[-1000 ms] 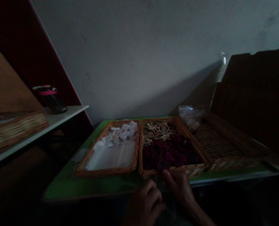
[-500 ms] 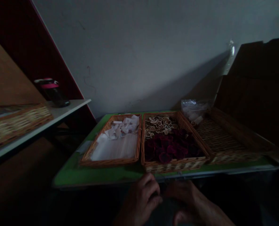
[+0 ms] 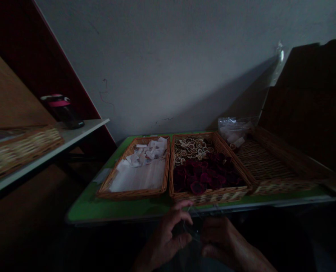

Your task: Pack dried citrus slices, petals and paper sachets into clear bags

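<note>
Just below the table edge, my right hand (image 3: 223, 238) is closed with its fingers curled round a clear plastic bag (image 3: 195, 232). The bag is thin and dim, and only its shiny edges show. On the other side of it, my left hand (image 3: 173, 232) has its thumb and fingers apart, with the fingertips at the film. In front of both hands stands a wicker basket (image 3: 210, 198). Dark red dried slices (image 3: 206, 175) fill its near half, and pale dried rings (image 3: 192, 147) lie at its far end.
To the left, another wicker basket (image 3: 131, 195) holds small white packets (image 3: 149, 151). A third basket (image 3: 270, 160) and a bag of packets (image 3: 233, 132) are on the right, by a dark cardboard box (image 3: 306, 102). A bottle (image 3: 66, 111) stands on the left shelf (image 3: 85, 132).
The fingers of my left hand have spread apart, and the clear film between my hands now shows. My right hand's fingers have curled in more. The baskets stay put.
</note>
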